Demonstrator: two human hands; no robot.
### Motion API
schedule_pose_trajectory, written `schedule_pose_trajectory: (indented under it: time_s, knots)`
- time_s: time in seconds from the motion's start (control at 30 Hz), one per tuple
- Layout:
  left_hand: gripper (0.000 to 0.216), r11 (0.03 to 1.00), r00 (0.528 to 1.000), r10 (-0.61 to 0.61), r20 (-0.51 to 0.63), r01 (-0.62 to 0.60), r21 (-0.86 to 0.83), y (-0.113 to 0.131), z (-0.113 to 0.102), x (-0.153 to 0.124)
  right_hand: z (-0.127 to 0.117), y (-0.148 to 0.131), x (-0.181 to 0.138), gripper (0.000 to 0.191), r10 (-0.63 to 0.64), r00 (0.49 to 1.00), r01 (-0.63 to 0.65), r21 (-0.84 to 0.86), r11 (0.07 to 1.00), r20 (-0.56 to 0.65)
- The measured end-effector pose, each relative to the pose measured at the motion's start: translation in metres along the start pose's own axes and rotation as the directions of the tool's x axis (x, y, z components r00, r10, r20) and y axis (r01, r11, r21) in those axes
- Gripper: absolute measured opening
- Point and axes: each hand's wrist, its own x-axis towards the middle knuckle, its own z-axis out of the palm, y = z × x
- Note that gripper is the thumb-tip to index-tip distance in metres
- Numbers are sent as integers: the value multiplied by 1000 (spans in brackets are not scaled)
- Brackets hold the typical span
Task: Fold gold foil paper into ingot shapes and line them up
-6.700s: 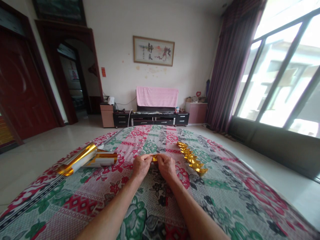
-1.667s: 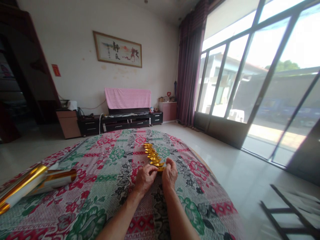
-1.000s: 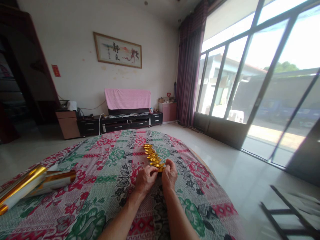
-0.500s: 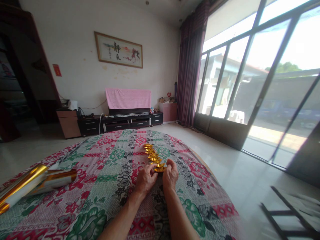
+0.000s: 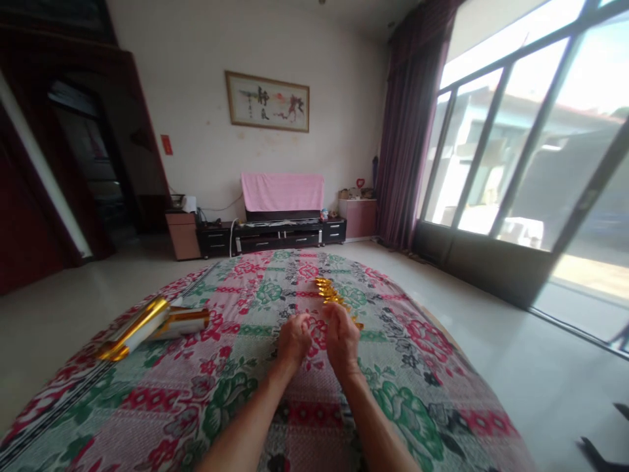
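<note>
A row of shiny gold folded foil pieces [image 5: 324, 288] runs toward me across a flower-patterned tablecloth [image 5: 236, 387]. My right hand [image 5: 343, 333] is just in front of the row's near end and hides part of it; one gold tip shows to its right. Its fingers are curled inward. To the left, apart from the row, my left hand [image 5: 295, 337] is closed with its fingers bent. The backs of both hands face me, so whatever might be inside them is hidden. No gold shows between the two hands.
Gold foil rolls [image 5: 142, 328] lie at the table's left side, one resting across another. Beyond the rounded far edge stands a low black cabinet [image 5: 255, 244] with a pink cloth [image 5: 282, 192] above it. Large glass doors [image 5: 521, 151] are on the right.
The view has turned left. My hands have come away from the nearest gold piece, which they were touching, and shifted left of it. The gold row stays on the cloth.
</note>
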Motion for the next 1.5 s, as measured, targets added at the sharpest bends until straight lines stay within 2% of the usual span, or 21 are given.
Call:
schedule_pose_trajectory:
  time_s: [0.1, 0.2, 0.33, 0.43, 0.57, 0.7, 0.73, 0.9, 1.07, 1.2, 1.3, 1.5]
  knots:
    - [34, 998, 996, -62, -58, 63, 25, -28, -25, -3, 27, -13, -15, 28, -47, 973, 44, 16, 999, 228]
    - [32, 994, 977, -99, -187, 104, 16, -57, -56, -7, 59, -20, -27, 26, -8, 935, 4, 11, 1000, 355]
    - [30, 988, 885, -141, -443, 153, -8, -92, -99, -9, 108, -33, -40, 26, -21, 907, -4, 58, 998, 420]
    - [33, 980, 797, -186, -575, 193, -49, -116, -123, -9, 146, -49, -46, 27, -53, 886, 17, 81, 997, 460]
    - [40, 952, 697, -298, -652, 271, -145, -141, -138, -9, 191, -70, -49, 28, -86, 857, 51, 82, 995, 508]
    - [41, 931, 638, -356, -682, 304, -201, -157, -138, -12, 221, -79, -50, 26, -91, 788, 65, 64, 996, 609]
    - [41, 929, 644, -360, -675, 311, -199, -160, -138, -13, 225, -80, -50, 25, -93, 775, 60, 74, 995, 625]
    - [42, 932, 668, -351, -657, 321, -172, -162, -136, -16, 235, -83, -51, 23, -118, 768, 32, 146, 989, 630]
    - [44, 930, 639, -350, -685, 321, -177, -160, -135, -15, 232, -85, -50, 18, -2, 776, -77, 97, 992, 631]
    - [44, 903, 619, -413, -668, 374, -212, -163, -134, -15, 228, -82, -49, 10, 98, 745, -201, 82, 976, 660]
    - [44, 889, 615, -441, -654, 400, -223, -165, -135, -15, 224, -78, -48, 9, 108, 726, -240, 104, 965, 679]
    - [43, 899, 659, -419, -625, 399, -182, -165, -136, -15, 208, -65, -44, 15, 55, 653, -302, 194, 933, 755]
